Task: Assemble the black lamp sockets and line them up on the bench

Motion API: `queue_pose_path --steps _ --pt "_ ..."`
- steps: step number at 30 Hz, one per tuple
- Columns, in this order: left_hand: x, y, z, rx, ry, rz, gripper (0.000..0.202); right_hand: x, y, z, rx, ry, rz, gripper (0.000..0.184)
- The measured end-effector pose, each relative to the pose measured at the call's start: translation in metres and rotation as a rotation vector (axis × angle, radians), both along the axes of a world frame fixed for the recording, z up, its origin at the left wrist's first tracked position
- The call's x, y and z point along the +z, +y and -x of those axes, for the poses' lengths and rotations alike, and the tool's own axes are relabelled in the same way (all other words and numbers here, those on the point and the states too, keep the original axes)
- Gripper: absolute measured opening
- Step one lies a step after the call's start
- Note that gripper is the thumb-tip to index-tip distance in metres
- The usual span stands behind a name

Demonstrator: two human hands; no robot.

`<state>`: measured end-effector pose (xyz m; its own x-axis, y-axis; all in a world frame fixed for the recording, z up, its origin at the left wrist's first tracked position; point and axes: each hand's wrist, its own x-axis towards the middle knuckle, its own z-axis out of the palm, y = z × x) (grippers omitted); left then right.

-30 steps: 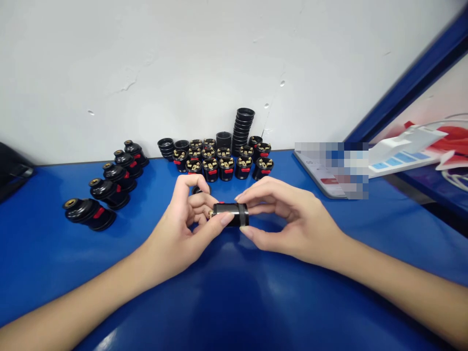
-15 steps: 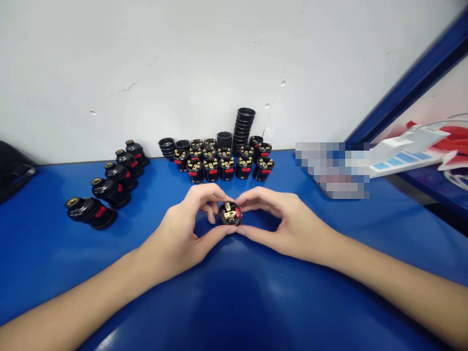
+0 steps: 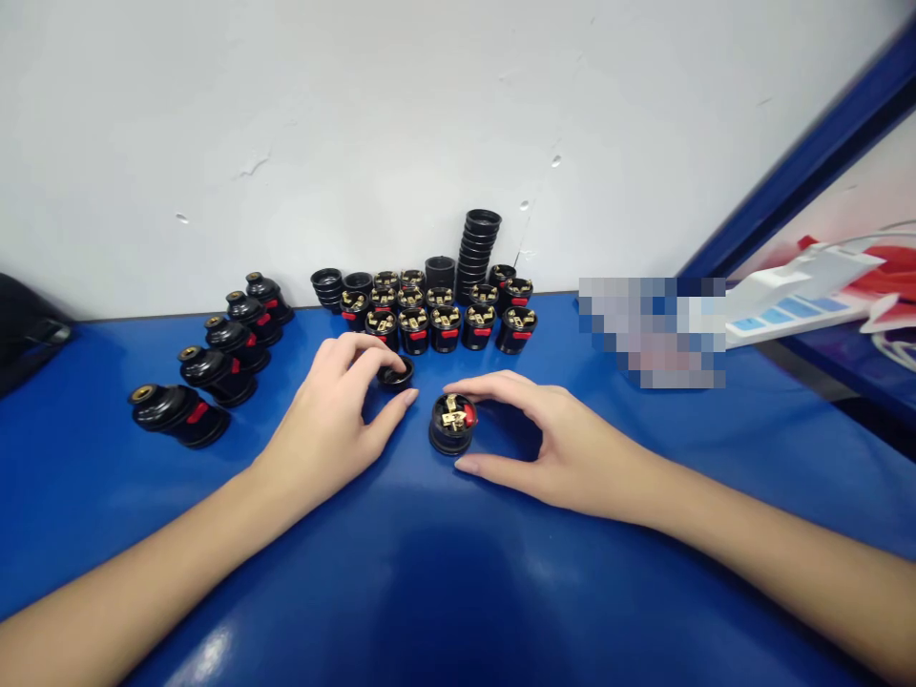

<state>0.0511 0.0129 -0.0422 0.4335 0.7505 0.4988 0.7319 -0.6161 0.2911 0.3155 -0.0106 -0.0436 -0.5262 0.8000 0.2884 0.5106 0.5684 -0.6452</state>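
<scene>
A round black lamp socket body (image 3: pixel 450 434) with brass contacts and a red tab stands upright on the blue table. My right hand (image 3: pixel 533 434) curves around its right side, thumb in front and fingers behind, apart from each other; whether a fingertip touches the socket is hard to tell. To the left, my left hand (image 3: pixel 350 396) reaches over a black ring (image 3: pixel 396 377) lying on the table. Its fingertips are at the ring's rim, and the thumb is spread away in front.
Rows of similar socket bodies (image 3: pixel 445 330) stand behind my hands, with a tall stack of black rings (image 3: pixel 478 253) at the wall (image 3: pixel 358 124). Assembled lamp sockets (image 3: pixel 178 415) line the left. A pixelated object (image 3: pixel 651 334) and a white power strip (image 3: pixel 787 296) are at the right.
My left hand has let go of the socket body and moved left and back to the black ring. My right hand has opened around the socket body, which now stands on the table.
</scene>
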Motion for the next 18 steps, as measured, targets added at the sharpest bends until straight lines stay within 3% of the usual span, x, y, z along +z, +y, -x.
queue_pose_path --steps 6,12,18 --pt "-0.0032 -0.0009 -0.0002 -0.031 -0.049 0.036 0.007 0.0020 -0.0016 0.0027 0.015 0.015 -0.006 0.039" --pt "0.0008 -0.0033 -0.0040 -0.178 -0.125 0.090 0.003 0.0044 -0.0002 0.0005 0.010 0.086 -0.063 0.028" --pt "0.0028 -0.0078 -0.0057 -0.270 -0.202 0.135 0.020 0.0018 0.0011 -0.0013 -0.013 0.186 -0.057 0.030"
